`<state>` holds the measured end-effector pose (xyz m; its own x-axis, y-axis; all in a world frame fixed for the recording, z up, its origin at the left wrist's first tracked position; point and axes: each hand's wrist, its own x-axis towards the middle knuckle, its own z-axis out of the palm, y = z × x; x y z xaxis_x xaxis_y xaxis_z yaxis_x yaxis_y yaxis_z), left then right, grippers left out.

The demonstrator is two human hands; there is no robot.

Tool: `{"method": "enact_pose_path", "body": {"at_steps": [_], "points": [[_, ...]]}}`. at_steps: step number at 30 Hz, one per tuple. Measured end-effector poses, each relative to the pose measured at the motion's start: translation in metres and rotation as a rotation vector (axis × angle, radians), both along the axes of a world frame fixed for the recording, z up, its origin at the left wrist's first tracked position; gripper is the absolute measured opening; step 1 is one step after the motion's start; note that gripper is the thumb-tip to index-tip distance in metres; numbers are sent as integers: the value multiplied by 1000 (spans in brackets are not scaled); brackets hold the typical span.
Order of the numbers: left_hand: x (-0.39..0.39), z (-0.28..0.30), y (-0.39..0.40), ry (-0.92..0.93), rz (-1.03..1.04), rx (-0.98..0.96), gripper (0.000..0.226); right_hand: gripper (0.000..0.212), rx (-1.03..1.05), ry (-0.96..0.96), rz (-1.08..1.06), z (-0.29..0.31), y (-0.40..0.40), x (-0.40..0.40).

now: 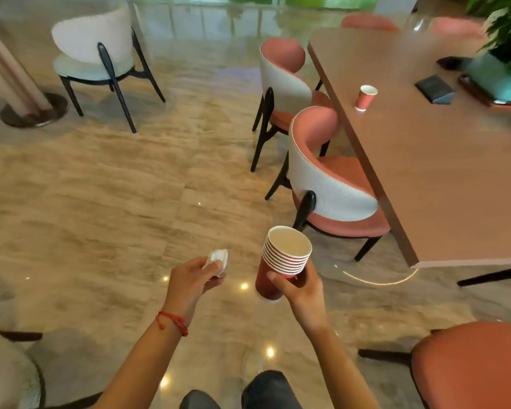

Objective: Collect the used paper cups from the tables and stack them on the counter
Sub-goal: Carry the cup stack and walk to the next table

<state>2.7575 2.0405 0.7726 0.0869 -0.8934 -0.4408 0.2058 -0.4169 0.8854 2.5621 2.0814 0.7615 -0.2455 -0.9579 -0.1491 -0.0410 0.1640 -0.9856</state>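
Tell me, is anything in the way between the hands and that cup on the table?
Yes. Two pink chairs stand along the table's near edge, between the hands and the lone cup. Both hands are also full.

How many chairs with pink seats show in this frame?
5, possibly more hidden. Two chairs stand along the table's near side, two sit blurred behind it, and one is at bottom right.

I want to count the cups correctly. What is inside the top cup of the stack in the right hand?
The top cup of the stack held by the right hand shows only a bare pale inside. Its bottom is hidden by the near wall, so any leftover liquid cannot be seen.
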Motion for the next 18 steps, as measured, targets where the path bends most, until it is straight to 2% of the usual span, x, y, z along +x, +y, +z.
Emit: {"method": "enact_pose_path", "body": {"at_steps": [10, 18], "points": [[-39, 1, -137, -3, 88, 4, 14, 62, 12, 6, 96, -6, -157, -36], [-37, -13, -301, 1, 82, 5, 7, 66, -18, 13, 68, -10, -317, -34]]}}
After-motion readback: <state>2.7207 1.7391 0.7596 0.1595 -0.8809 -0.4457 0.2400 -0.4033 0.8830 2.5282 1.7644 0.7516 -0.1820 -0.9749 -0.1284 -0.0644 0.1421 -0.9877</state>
